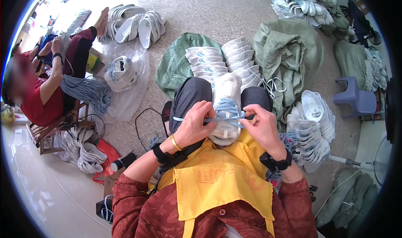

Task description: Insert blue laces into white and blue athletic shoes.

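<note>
A white sneaker point(228, 84) lies across my lap between my knees, its toe pointing away from me. Light blue shoelace point(227, 106) crosses its upper in several rows, and a loose length runs sideways over the shoe near its tongue. My left hand point(193, 121) is closed on that lace at the shoe's left side, with a lace end sticking out past the hand. On the other side, my right hand point(262, 124) pinches the lace between thumb and fingers beside the shoe. A yellow apron point(222, 181) covers my lap beneath the shoe's heel.
Rows of white shoe parts point(206, 62) sit beyond my knees, between green sacks point(289, 49). More stacked pieces point(314, 125) and a purple stool point(356, 96) stand to the right. At left, a seated person point(44, 85) works near a bundle of blue laces point(86, 91).
</note>
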The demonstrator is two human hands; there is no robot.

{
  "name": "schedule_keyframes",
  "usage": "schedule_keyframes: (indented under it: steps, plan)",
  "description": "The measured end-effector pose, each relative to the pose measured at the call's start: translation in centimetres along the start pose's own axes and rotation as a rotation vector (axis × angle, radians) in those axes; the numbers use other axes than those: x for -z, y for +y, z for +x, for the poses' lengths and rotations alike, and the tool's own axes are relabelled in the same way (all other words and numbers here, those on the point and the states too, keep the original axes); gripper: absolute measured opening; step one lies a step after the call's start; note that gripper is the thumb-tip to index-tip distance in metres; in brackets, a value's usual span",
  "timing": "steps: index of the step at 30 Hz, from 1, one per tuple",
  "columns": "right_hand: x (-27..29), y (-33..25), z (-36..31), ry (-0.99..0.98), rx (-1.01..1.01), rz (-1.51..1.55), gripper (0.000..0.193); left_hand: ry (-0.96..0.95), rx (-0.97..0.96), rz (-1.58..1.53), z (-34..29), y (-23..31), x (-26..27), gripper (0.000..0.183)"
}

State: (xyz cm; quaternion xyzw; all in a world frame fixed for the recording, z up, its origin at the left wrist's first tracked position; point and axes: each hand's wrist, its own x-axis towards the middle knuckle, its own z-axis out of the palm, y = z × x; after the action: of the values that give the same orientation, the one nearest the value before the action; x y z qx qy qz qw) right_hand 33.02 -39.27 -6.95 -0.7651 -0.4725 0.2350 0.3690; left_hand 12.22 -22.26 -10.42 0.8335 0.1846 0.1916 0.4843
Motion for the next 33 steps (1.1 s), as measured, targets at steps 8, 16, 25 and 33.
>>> schedule_keyframes:
  steps: [8, 16, 25, 33]
  plan:
    - [1.1, 1.5, 1.4, -0.172, -0.365, 0.688, 0.013, 0.008, 0.007, -0.044, -0.1, -0.2, 0.0, 0.020]
    - [0.9, 0.8, 1.4, -0.223, -0.238, 0.186, 0.010, -0.013, 0.012, -0.067, -0.1, -0.2, 0.3, 0.020]
    - [1.4, -0.6, 1.5, -0.429, -0.246, 0.314, 0.012, -0.010, 0.014, -0.072, 0.0, 0.0, 0.5, 0.019]
    - [2.4, 0.5, 1.2, -0.393, -0.241, 0.563, 0.007, -0.144, 0.201, -0.206, -0.4, 0.8, 2.6, 0.018]
